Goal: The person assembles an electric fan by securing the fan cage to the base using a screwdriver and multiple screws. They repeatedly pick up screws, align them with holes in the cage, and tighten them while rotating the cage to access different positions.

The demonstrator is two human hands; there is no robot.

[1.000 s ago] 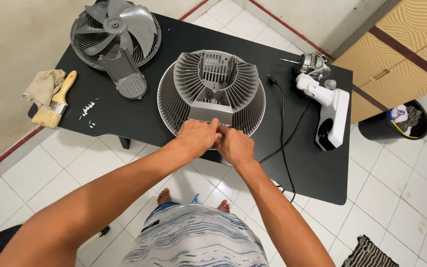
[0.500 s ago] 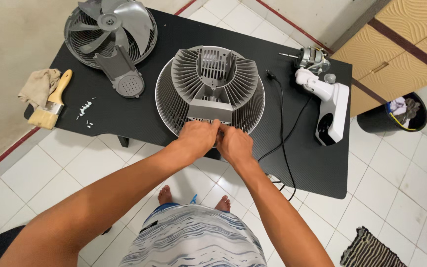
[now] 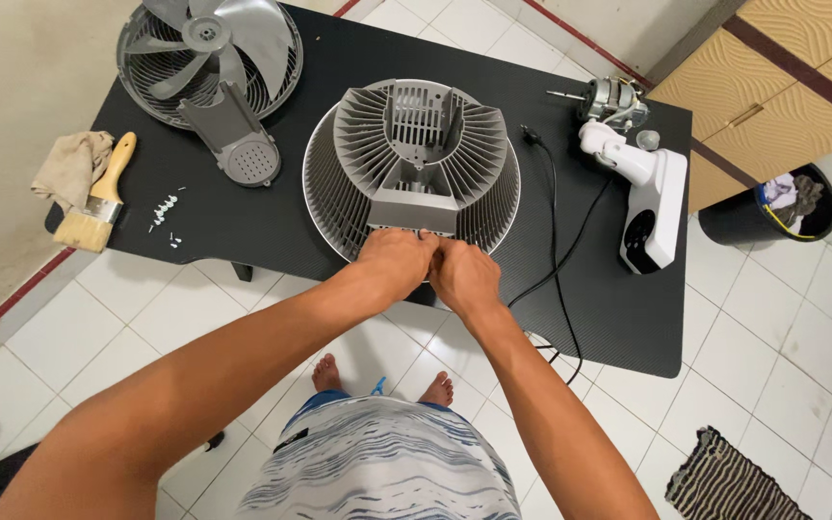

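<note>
Fan is well stripped: blade [image 3: 209, 34], motor [image 3: 609, 104] and screws [image 3: 166, 212] already off on the bench [image 3: 281, 207]. Left hand [image 3: 392, 262] and right hand [image 3: 464, 274] pinch something small at rear grille [image 3: 411, 169] housing's near edge; exact grip unclear.

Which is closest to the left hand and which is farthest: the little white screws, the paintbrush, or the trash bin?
From the left hand, in the head view:
1. Little white screws, to its left on the black table.
2. Paintbrush, farther left near the table's edge.
3. Trash bin, far right on the floor.
</note>
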